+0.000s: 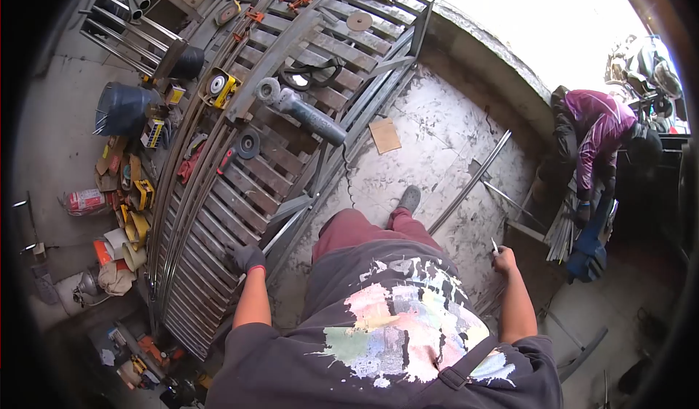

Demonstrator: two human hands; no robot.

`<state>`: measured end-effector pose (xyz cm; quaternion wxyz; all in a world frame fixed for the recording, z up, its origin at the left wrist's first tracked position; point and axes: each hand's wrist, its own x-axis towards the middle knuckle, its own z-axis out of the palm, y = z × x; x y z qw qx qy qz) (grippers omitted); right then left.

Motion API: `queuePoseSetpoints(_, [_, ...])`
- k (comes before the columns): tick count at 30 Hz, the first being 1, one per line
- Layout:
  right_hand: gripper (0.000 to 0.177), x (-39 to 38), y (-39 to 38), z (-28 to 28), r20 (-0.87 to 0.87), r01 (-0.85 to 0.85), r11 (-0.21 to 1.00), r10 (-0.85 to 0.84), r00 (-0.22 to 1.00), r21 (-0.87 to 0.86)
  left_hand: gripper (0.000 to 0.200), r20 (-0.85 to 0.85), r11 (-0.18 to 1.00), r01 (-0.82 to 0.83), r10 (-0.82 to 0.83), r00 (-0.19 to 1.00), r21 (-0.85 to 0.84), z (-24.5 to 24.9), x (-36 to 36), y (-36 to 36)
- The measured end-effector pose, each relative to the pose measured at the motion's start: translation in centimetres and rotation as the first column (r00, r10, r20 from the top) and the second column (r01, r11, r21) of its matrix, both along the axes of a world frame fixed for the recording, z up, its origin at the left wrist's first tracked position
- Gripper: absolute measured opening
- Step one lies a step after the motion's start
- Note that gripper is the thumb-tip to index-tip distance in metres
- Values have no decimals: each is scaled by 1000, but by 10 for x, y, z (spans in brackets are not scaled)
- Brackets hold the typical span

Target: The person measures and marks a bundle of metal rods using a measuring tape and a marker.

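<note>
Right-hand fingers (502, 257) hold a white object (495, 246) (too small to identify).

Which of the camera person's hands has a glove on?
The left hand: it wears a dark grey glove. The right hand is bare, holding a small white thing.

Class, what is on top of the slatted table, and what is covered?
The slatted table holds an angle grinder, a brown disc and orange clamps, among others; the gloved left hand is at its edge. Whatever lies under the grinder is hidden.
</note>
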<state>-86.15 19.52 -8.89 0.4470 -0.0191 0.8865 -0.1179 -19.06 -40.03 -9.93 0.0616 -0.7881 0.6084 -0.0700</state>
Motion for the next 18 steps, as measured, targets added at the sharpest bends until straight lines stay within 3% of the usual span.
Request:
queuePoseSetpoints(1, [25, -25, 7, 2, -95, -16, 999, 11, 995, -49, 81, 113, 1000, -16, 15, 994, 9, -1, -21, -3])
queuePoseSetpoints(2, [25, -49, 8, -1, -188, -36, 994, 16, 982, -100, 78, 22, 987, -145, 144, 989, 65, 2, -36, -5])
queuePoseSetpoints(3, [25, -68, -10, 23, -149, 85, 993, -96, 984, -75, 74, -46, 954, -272, 279, 959, 126, 32, -77, -4])
queuePoseSetpoints(6, [27, -99, -19, 30, -252, 135, 975, -176, 952, -174, 66, -38, 866, -499, 499, 866, 5, -19, -63, -36])
queuePoseSetpoints(8, [29, -100, -47, 61, -164, 182, 972, -206, 965, -148, 64, 50, 805, -584, 582, 812, 105, -1, -95, -45])
queuePoseSetpoints(10, [31, -103, -49, 43, -12, 236, 960, -241, 971, -152, 61, 86, 779, -602, 597, 797, 173, 9, -114, -51])
queuePoseSetpoints(13, [33, -116, -56, 13, -56, 20, 999, -23, 998, -48, 56, 124, 772, -597, 585, 802, 220, 12, -136, -58])
queuePoseSetpoints(16, [41, -154, -72, -21, 19, -93, 995, 93, 995, -27, 51, 151, 770, -586, 567, 810, 253, 11, -157, -62])
queuePoseSetpoints(18, [44, -186, -102, -20, -166, -308, 950, 313, 935, 57, 48, 169, 763, -584, 560, 811, 275, 7, -172, -64])
